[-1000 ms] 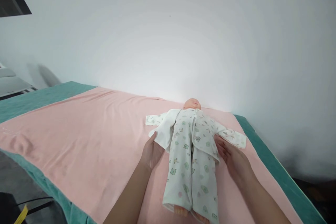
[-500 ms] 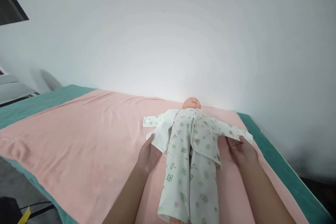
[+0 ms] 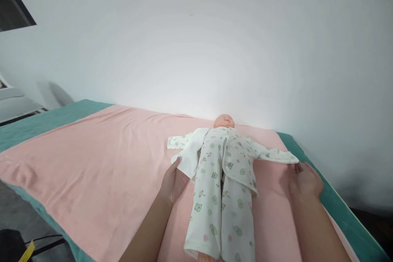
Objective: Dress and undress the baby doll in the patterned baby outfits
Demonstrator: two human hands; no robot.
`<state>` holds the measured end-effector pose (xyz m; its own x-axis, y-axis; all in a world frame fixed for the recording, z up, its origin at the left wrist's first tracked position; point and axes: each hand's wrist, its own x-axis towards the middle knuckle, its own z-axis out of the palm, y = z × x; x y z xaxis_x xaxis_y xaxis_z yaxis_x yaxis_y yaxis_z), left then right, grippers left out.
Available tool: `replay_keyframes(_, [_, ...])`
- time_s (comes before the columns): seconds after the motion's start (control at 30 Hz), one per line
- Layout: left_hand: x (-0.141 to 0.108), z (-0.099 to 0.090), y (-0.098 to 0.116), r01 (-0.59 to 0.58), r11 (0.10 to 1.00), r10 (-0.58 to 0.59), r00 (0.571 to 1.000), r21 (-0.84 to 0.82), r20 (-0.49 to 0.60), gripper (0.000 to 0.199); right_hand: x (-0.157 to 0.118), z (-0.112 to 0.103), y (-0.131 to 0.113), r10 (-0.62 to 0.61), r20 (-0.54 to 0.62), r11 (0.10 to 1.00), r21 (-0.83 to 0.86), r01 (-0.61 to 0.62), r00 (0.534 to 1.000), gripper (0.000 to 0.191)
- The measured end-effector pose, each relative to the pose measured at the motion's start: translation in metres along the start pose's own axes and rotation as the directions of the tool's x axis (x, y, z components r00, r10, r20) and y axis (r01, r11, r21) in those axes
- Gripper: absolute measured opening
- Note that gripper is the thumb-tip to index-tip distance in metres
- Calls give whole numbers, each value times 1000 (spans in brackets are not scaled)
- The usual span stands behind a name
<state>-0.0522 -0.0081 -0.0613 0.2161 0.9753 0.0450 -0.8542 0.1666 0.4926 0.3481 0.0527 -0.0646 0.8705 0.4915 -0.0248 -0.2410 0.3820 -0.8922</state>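
A baby doll (image 3: pixel 224 121) lies on its back, its head toward the wall. It has on a white patterned baby jacket (image 3: pixel 241 159) and matching pants (image 3: pixel 208 213). The left front flap of the jacket is folded outward, showing its plain white inside. My left hand (image 3: pixel 174 182) pinches the lower corner of that flap between thumb and fingers. At the far right, my right hand (image 3: pixel 305 180) has its fingertips closed at the cuff of the outstretched sleeve (image 3: pixel 276 155). Both sleeves are spread to the sides. One foot of the doll shows slightly below a pant leg.
A pink sheet (image 3: pixel 101 172) covers the surface, over a teal cloth (image 3: pixel 346 213) that shows along the edges. Behind stands a white wall (image 3: pixel 196 49). At lower left are a black object (image 3: pixel 12 245) and a yellow strip (image 3: pixel 27 251) by the floor.
My right hand has moved right along the sleeve to its cuff, and the sleeve is stretched out straighter. The left hand has stayed on the jacket flap.
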Motion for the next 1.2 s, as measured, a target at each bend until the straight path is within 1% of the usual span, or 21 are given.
replay_keyframes(0.07, [0, 0, 0, -1, 1000, 1, 1000, 5, 4, 57, -5, -1, -4, -110, -67, 992, -74, 105, 992, 36])
replay_keyframes(0.1, [-1, 0, 0, 0, 1000, 0, 1000, 6, 7, 58, -9, 0, -6, -189, -66, 971, -163, 176, 980, 41])
replay_keyframes(0.13, [-1, 1, 0, 3, 1000, -3, 1000, 6, 9, 58, -14, 1, -8, -274, -13, 924, -281, 259, 962, 44])
replay_keyframes(0.17, [-1, 1, 0, 7, 1000, -7, 1000, 6, 12, 58, -19, 3, -9, -344, 89, 844, -407, 349, 935, 46])
replay_keyframes(0.2, [-2, 2, 1, 10, 1000, -10, 1000, 6, 13, 58, -25, 6, -10, -378, 227, 736, -515, 440, 898, 46])
replay_keyframes(0.23, [-2, 2, 1, 14, 1000, -14, 1000, 6, 13, 58, -30, 8, -10, -367, 376, 616, -587, 525, 851, 46])
replay_keyframes(0.27, [-2, 3, 1, 16, 1000, -16, 1000, 5, 11, 57, -34, 11, -9, -319, 509, 510, -619, 597, 800, 46])
replay_keyframes(0.3, [-2, 3, 1, 16, 1000, -16, 1000, 4, 8, 57, -36, 13, -8, -255, 606, 439, -622, 649, 753, 45])
replay_keyframes(0.33, [-2, 3, 1, 15, 1000, -15, 1000, 3, 4, 57, -37, 15, -7, -193, 672, 379, -620, 687, 714, 44])
replay_keyframes(0.37, [-2, 3, 1, 14, 1000, -14, 1000, 2, 1, 57, -37, 15, -5, -145, 706, 324, -628, 707, 693, 42])
replay_keyframes(0.4, [-2, 3, 0, 13, 1000, -13, 1000, 1, -2, 57, -35, 15, -5, -113, 711, 275, -649, 710, 694, 40])
replay_keyframes(0.5, [-1, 1, 0, 10, 1000, -10, 1000, 4, -4, 57, -30, 12, -5, -84, 655, 192, -729, 658, 751, 36])
replay_keyframes(0.6, [-1, -1, 0, 5, 1000, -5, 1000, 10, 2, 58, -31, 11, -7, -96, 633, 215, -740, 637, 768, 37])
replay_keyframes(0.67, [0, -2, 0, 0, 1000, 0, 1000, 13, 6, 58, -38, 13, -9, -125, 623, 288, -722, 629, 772, 43])
replay_keyframes(0.77, [-1, 0, 0, 3, 1000, -3, 1000, 15, 13, 58, -58, 20, -15, -171, 615, 437, -653, 619, 770, 51])
replay_keyframes(0.87, [-1, 4, 0, 16, 1000, -16, 1000, 10, 22, 58, -86, 32, -25, -185, 657, 575, -531, 623, 731, 50])
replay_keyframes(0.97, [-1, 7, 0, 28, 1000, -28, 999, 0, 35, 58, -114, 51, -37, -130, 742, 663, -428, 614, 658, 47])
replay_keyframes(1.03, [-1, 7, -1, 30, 1000, -30, 999, -3, 45, 59, -126, 69, -44, -44, 796, 685, -416, 598, 604, 46])
replay_keyframes(1.07, [0, 7, -1, 30, 1000, -30, 998, -3, 46, 59, -130, 79, -47, 6, 809, 687, -431, 585, 588, 46])
replay_keyframes(1.13, [1, 6, -1, 24, 1000, -24, 999, -6, 38, 59, -135, 99, -50, 86, 810, 670, -478, 568, 580, 46])
replay_keyframes(1.2, [2, 4, -2, 18, 1000, -18, 1000, -13, 22, 59, -136, 115, -50, 118, 806, 635, -511, 580, 581, 46])
